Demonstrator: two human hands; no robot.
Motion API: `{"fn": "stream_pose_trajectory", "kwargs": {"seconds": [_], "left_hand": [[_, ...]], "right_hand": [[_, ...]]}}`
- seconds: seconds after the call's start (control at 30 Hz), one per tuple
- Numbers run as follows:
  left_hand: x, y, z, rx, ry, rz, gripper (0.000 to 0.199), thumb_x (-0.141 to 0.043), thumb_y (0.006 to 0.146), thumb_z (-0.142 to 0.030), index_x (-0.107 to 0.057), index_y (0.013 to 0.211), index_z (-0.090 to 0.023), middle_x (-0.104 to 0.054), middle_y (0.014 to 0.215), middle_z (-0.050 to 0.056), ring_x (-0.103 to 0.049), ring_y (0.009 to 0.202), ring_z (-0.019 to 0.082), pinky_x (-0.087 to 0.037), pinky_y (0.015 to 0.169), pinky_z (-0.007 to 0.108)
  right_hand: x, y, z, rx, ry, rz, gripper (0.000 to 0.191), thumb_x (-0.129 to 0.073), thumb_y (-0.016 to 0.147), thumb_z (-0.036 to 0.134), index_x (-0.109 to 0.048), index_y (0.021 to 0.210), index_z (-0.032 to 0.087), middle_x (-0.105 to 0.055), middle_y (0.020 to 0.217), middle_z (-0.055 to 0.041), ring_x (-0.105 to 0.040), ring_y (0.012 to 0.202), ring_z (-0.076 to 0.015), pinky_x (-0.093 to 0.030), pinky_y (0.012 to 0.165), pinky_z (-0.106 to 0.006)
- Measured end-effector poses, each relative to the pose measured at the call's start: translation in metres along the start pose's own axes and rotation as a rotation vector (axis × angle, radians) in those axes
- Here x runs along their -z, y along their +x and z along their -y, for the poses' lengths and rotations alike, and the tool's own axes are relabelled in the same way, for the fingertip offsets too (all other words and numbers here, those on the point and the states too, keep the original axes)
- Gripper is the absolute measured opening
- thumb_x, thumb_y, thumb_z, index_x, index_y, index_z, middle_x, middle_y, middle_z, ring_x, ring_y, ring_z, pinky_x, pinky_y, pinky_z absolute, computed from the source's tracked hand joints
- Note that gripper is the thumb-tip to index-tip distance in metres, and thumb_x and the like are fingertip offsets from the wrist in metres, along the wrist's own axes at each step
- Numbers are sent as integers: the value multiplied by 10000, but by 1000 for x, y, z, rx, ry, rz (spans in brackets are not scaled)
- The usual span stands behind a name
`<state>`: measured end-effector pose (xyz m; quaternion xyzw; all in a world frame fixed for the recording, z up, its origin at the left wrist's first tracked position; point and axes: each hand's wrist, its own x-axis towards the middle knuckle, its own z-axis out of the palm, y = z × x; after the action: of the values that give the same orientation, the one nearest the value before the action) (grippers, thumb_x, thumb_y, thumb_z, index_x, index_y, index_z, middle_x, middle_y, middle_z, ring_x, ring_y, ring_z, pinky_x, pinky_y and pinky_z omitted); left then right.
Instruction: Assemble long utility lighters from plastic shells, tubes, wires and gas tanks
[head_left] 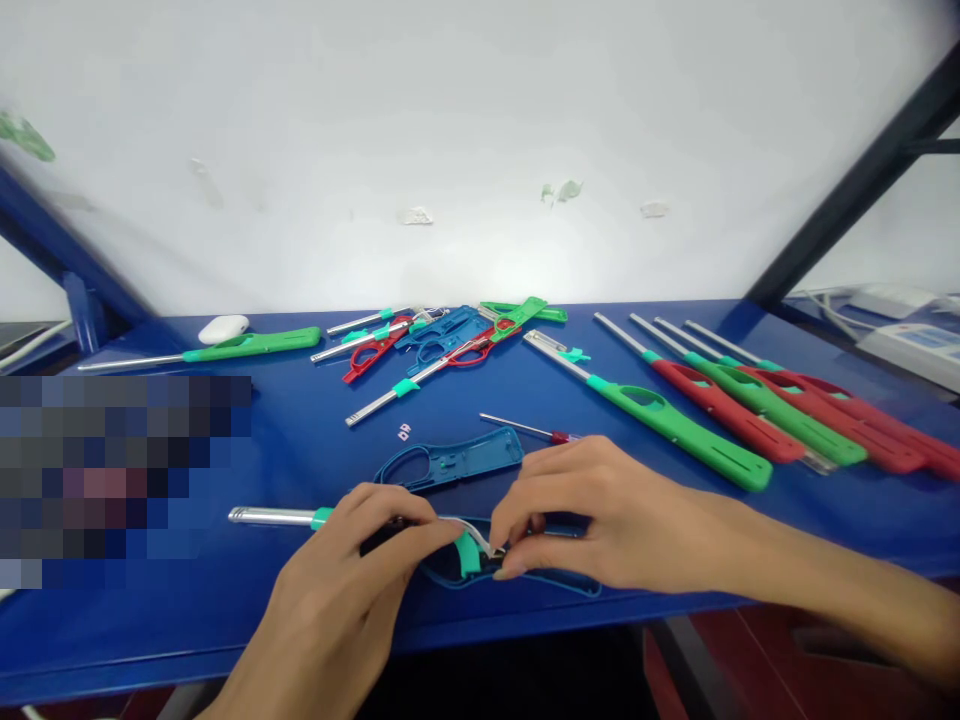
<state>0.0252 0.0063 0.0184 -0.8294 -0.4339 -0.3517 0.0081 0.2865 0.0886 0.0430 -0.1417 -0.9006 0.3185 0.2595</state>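
Observation:
An opened blue lighter shell (577, 583) lies near the table's front edge, its silver tube (274, 516) pointing left. My left hand (349, 570) rests over the tube end of the shell, fingers pressed on it beside a teal trigger (469, 555). Thumb and index finger of my right hand (581, 515) pinch a small part by the white wire (478, 533), just right of the trigger; the part is mostly hidden. Behind my hands is the other blue shell half (476, 458). A screwdriver (517, 426) lies beyond it, its handle partly behind my right hand.
Green (682, 435) and red (724, 410) lighters lie at the right. Loose shells and tubes (450, 340) are piled at the back middle. Another green lighter (262, 343) and a white case (223, 328) are at the back left. Small pink pieces (404, 432) lie mid-table.

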Motion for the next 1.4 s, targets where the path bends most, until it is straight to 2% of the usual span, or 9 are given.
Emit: {"fn": "stream_pose_trajectory", "kwargs": {"seconds": [0.07,0.27,0.6,0.73,0.9,1.07,1.27,1.4], "left_hand": [[-1,-1,1,14,20,-3,333,-494,1126,-112,-758,1149,-313,-778,1045,-36,-761,849,95,-603,756,177],[-1,-3,4,44,10,11,324,-505,1110,-111,-731,1165,-337,-775,1101,-69,-773,919,73,-591,887,143],[-1,2,3,57,-21,-2,312,-523,1083,-100,-737,1123,-323,-795,1080,-68,-790,881,102,-620,837,186],[-1,3,3,30,-7,-17,325,-521,1079,-84,-739,1109,-323,-786,1079,-73,-784,870,85,-610,849,173],[0,4,3,14,-10,4,302,-500,1120,-106,-715,1128,-317,-780,1052,-80,-770,876,70,-582,836,153],[1,0,3,-35,55,22,310,-482,1134,-105,-711,1191,-305,-783,1074,-61,-764,891,90,-570,836,208],[6,-12,1,-85,55,110,344,-502,1125,-78,-682,1325,-294,-766,1215,-2,-761,1051,134,-588,940,255],[12,-19,2,-89,13,222,491,-483,1094,-17,-650,1459,-300,-743,1334,18,-741,1177,149,-597,999,251]], "right_hand": [[0,1,0,6,-3,7,74,-869,1003,217,-850,1029,150,-872,940,1,-728,797,-115,-516,787,-192],[2,0,1,36,-64,20,66,-813,1047,201,-842,1077,150,-869,952,-4,-730,798,-131,-526,782,-215],[2,-2,1,33,-91,37,60,-776,1076,218,-828,1100,201,-881,979,7,-735,798,-145,-544,768,-244],[3,-3,1,28,-85,50,68,-768,1081,220,-829,1099,200,-882,971,0,-743,802,-152,-549,766,-254],[3,-4,2,30,-93,55,59,-778,1071,205,-828,1103,202,-881,975,7,-743,810,-150,-551,779,-250],[3,-2,1,57,-87,42,93,-778,1085,279,-828,1078,200,-882,968,11,-725,798,-149,-546,773,-240],[1,0,-3,41,-27,44,116,-793,1068,302,-826,1019,202,-876,943,17,-726,778,-133,-543,757,-212],[0,1,-4,9,16,38,118,-826,1036,305,-818,985,199,-860,912,12,-729,785,-128,-541,755,-201]]}}
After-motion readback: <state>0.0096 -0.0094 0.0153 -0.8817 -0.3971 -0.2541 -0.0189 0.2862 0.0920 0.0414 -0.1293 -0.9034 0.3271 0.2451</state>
